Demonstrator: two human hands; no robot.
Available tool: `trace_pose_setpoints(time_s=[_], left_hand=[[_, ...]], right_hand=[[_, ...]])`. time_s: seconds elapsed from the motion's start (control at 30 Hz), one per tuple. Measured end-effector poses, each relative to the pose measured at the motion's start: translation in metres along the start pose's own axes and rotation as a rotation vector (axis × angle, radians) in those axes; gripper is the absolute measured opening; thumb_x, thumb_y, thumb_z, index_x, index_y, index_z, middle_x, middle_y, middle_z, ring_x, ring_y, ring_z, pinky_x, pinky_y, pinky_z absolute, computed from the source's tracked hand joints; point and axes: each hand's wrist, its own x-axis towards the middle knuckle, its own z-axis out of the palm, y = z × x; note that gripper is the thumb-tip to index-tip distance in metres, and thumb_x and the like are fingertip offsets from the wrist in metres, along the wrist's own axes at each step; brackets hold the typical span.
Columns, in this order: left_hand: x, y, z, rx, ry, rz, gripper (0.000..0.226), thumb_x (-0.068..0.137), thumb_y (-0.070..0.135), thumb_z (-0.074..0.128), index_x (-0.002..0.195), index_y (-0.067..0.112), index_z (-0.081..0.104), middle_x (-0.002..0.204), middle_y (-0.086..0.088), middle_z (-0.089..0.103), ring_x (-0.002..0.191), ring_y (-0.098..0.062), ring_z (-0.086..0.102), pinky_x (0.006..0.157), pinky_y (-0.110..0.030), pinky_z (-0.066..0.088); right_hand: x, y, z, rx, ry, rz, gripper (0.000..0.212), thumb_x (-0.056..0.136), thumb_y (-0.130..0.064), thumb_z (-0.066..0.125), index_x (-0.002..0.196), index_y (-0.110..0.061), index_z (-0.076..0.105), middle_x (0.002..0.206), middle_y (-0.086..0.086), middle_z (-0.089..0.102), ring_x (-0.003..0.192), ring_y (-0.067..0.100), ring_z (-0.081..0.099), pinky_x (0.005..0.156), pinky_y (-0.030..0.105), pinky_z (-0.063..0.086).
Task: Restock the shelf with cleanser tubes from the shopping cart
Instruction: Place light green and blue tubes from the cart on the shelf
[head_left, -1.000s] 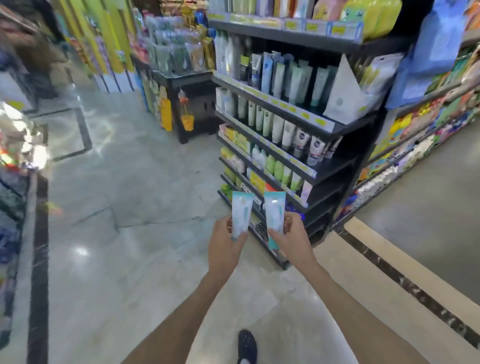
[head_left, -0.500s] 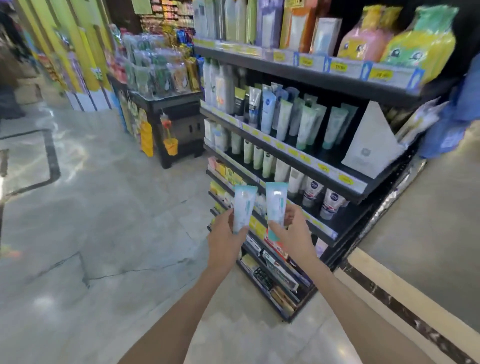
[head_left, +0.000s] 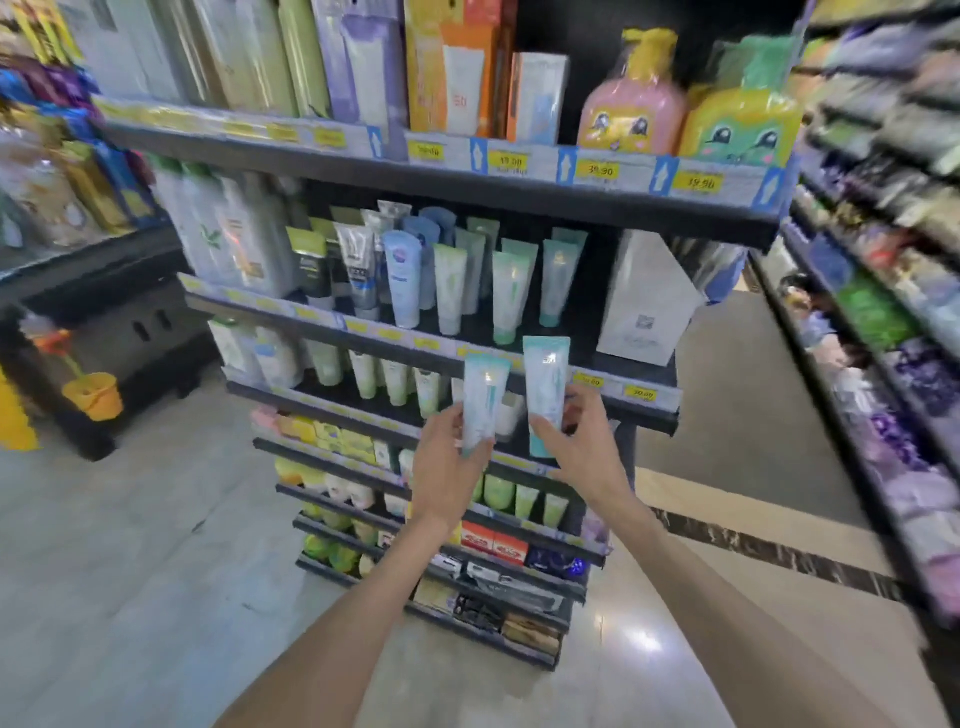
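My left hand (head_left: 448, 467) grips a pale teal cleanser tube (head_left: 484, 397), held upright. My right hand (head_left: 584, 449) grips a second, matching cleanser tube (head_left: 544, 384), also upright and slightly higher. Both tubes are raised in front of the black shelf unit (head_left: 467, 197), level with the front rail of the shelf that carries standing tubes (head_left: 506, 296). On that shelf, similar teal and white tubes stand in rows. A dark gap lies to the right of them, beside a white carton (head_left: 644, 301). The shopping cart is not in view.
Above are tall boxes and pink and yellow-green bottles (head_left: 631, 104). Lower shelves carry more tubes, soaps and small boxes. A low black display stand (head_left: 104, 317) with a yellow cup sits at left. Another stocked aisle (head_left: 893, 291) runs along the right. Marble floor surrounds the unit.
I have moved closer to the shelf unit, and both hands have risen with their tubes from low in front of the bottom shelves to the level of the tube shelf's rail.
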Motion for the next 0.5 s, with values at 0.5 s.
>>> trace_pose_setpoints(time_s=[0.5], left_hand=[[0.097,0.014,-0.002,-0.138,-0.071,0.155,0.054,0.092,0.028,0.077,0.139,0.025,0.052,0.125,0.011,0.059,0.112,-0.005,0.060,0.096,-0.041,0.056]], right_hand=[[0.128,-0.052,0.006,-0.051,0.275,-0.026,0.044,0.091,-0.021,0.077,0.119,-0.022,0.044,0.104,-0.008,0.061,0.090,0.002,0.062,0.074,0.013,0.051]])
